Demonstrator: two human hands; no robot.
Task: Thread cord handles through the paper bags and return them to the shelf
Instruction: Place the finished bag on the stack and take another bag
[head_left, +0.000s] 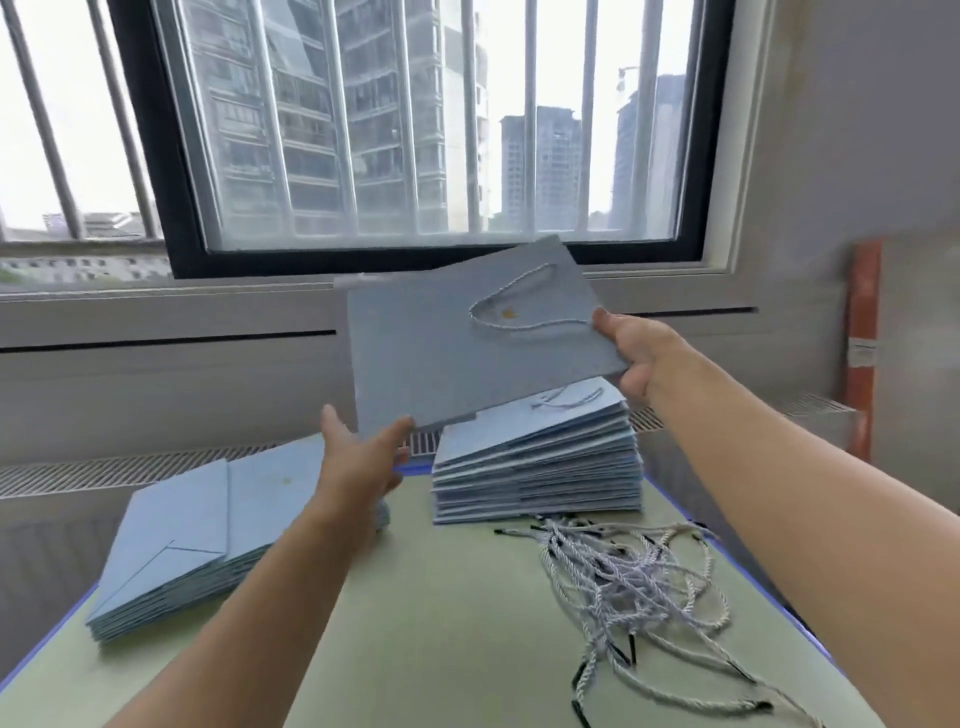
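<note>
A flat pale-blue paper bag (441, 353) with a white cord handle (519, 312) threaded through it is held in the air above the table. My right hand (631, 353) pinches its right edge between thumb and fingers. My left hand (358, 457) touches its lower left corner with fingers spread. Under the bag lies a tall stack of blue bags with handles (540, 462). A lower stack of flat blue bags (197, 535) lies at the left. Loose white cords with black tips (634, 577) are heaped at the right.
The green table (441, 623) has a blue edge. Behind it runs a radiator grille (130, 467) under a barred window (415, 130). An orange upright post (862, 348) stands against the right wall.
</note>
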